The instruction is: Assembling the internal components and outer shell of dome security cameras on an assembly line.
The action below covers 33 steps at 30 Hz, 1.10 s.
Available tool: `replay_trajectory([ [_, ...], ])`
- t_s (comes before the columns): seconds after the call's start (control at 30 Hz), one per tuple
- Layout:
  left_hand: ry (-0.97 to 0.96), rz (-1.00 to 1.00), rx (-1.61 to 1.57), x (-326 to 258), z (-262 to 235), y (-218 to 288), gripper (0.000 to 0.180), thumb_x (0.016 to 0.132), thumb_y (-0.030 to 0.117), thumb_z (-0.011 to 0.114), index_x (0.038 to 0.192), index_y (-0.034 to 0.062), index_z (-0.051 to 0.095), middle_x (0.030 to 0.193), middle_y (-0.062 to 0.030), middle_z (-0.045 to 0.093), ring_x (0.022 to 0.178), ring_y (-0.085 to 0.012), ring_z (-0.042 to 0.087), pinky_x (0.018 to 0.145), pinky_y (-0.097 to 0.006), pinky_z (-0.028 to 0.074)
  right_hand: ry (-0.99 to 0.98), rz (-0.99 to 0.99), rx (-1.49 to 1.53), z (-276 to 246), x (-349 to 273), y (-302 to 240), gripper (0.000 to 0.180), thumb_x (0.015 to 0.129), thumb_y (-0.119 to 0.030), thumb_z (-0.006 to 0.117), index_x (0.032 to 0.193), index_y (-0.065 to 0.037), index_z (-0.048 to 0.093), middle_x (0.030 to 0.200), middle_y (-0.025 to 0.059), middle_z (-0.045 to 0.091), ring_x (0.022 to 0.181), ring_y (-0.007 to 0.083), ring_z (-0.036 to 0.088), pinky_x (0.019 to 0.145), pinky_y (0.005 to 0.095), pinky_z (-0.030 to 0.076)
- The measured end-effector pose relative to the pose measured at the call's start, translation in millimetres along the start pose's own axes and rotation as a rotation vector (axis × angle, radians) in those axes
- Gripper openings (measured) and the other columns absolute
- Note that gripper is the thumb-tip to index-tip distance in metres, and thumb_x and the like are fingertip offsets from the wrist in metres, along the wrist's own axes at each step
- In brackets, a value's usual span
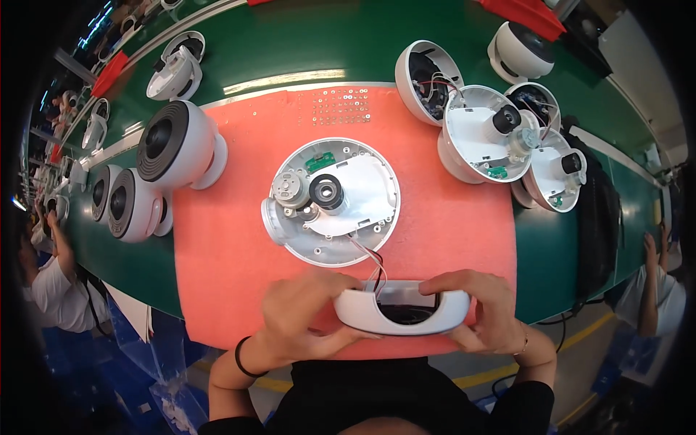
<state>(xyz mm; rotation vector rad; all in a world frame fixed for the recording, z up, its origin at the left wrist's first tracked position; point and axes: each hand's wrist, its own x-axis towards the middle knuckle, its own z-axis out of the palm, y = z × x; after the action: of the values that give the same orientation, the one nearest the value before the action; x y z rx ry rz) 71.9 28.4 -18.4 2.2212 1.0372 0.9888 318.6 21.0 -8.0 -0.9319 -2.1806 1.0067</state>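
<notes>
A white curved housing cover [360,313] with a rounded cutout is held on edge near the mat's front edge. My left hand [301,315] grips its left end and my right hand [487,308] its right end, thumbs and fingers closed around the rim. Thin wires [378,262] run from the cover to an opened round white housing [333,246] lying just beyond it. Inside that housing sit a silver motor [291,188], a black cylindrical part [327,193], a white plate [368,190] and a green circuit board [320,162].
A pink mat [449,239] covers part of the green table [290,43]. Small screws [341,106] stand in rows at its far side. Closed white round devices [177,145] are at left; opened ones [475,156] with wires at right. Other people [61,283] sit farther off.
</notes>
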Motion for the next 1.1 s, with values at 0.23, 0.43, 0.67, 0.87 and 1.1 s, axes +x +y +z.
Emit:
replay_trajectory([
  [0.23,0.076,-0.397,-0.490,-29,14,18,0.041,0.063,0.006,0.077,0.095,-0.0009,0.051,0.091,-0.0100,0.061,0.078,-0.0151,0.063,0.069,-0.027,0.052,0.020,0.112,0.348,-6,-5,-13,0.052,0.076,-0.005,0.065,0.114,-0.004,0.029,0.100,0.0216,0.055,0.091,0.0278,0.059,0.080,0.0382,0.047],
  [0.43,0.123,-0.208,-0.261,-40,14,15,0.041,0.059,0.008,0.078,0.085,0.0006,0.048,0.081,-0.0146,0.064,0.070,-0.0198,0.065,0.061,-0.028,0.052,-0.058,-0.133,0.184,13,5,-2,0.074,0.069,0.006,0.067,0.121,-0.011,0.018,0.107,0.0246,0.052,0.102,0.0334,0.055,0.080,0.0398,0.049],
  [0.67,0.184,-0.353,-0.324,-48,0,26,0.043,0.063,0.010,0.078,0.094,-0.0052,0.052,0.077,-0.0107,0.063,0.069,-0.0128,0.064,0.061,-0.022,0.052,0.016,0.130,0.284,26,0,-19,0.090,0.068,0.002,0.071,0.131,-0.009,0.008,0.127,0.0185,0.033,0.114,0.0262,0.044,0.085,0.0369,0.047],
  [0.87,0.209,-0.527,-0.717,-45,-17,49,0.042,0.072,0.005,0.071,0.105,-0.0065,0.048,0.087,-0.0107,0.062,0.077,-0.0123,0.061,0.065,-0.022,0.051,0.098,0.210,0.607,43,14,-44,0.095,0.069,-0.003,0.072,0.134,-0.008,0.002,0.125,0.0152,0.037,0.124,0.0239,0.032,0.097,0.0371,0.037],
  [1.1,0.021,-0.657,-1.169,-49,-51,41,0.043,0.088,0.029,0.051,0.111,-0.0072,0.047,0.090,-0.0180,0.062,0.077,-0.0221,0.065,0.065,-0.027,0.052,0.126,0.609,1.121,40,19,-60,0.061,0.080,-0.014,0.060,0.131,-0.004,0.026,0.116,0.0093,0.047,0.099,0.0159,0.055,0.076,0.0278,0.052],
])
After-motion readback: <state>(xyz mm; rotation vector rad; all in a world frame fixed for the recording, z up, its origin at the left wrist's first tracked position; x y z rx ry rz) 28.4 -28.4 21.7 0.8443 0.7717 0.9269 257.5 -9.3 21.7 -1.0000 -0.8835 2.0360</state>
